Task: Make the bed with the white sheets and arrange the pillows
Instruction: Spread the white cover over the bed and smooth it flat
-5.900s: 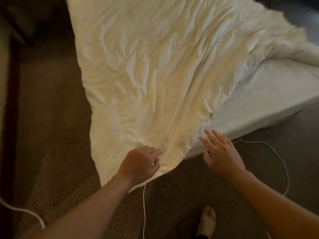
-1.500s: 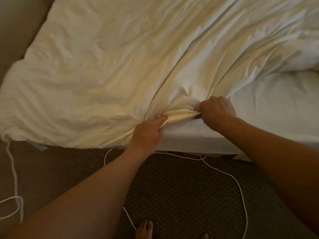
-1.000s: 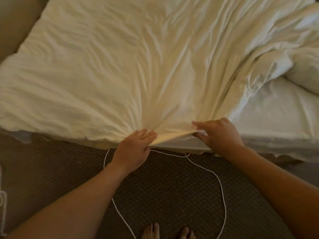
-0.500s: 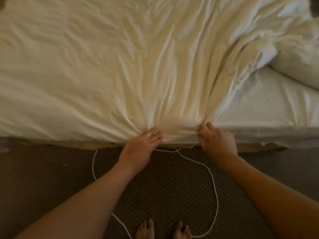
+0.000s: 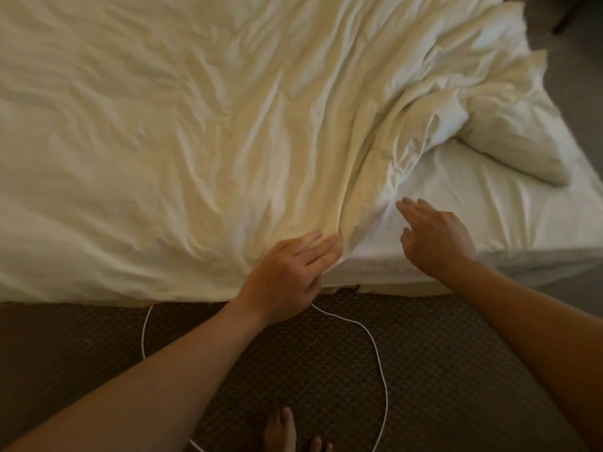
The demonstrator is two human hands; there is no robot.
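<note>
Both hands lay open, left hand (image 5: 287, 272) flat on the duvet (image 5: 163, 141) at the near edge of the bed (image 5: 538, 259), right hand (image 5: 437, 239) above the bare sheet (image 5: 489, 207), so you risked the ungripped duvet slipping floorward or the cord (image 5: 375, 349) snagging your feet (image 5: 280, 432).

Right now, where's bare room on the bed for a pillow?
Bare fitted sheet between the bunched duvet, the pillow and the near bed edge; right hand is over its left end. Crowded upper right: duvet heaped against pillow.
</note>
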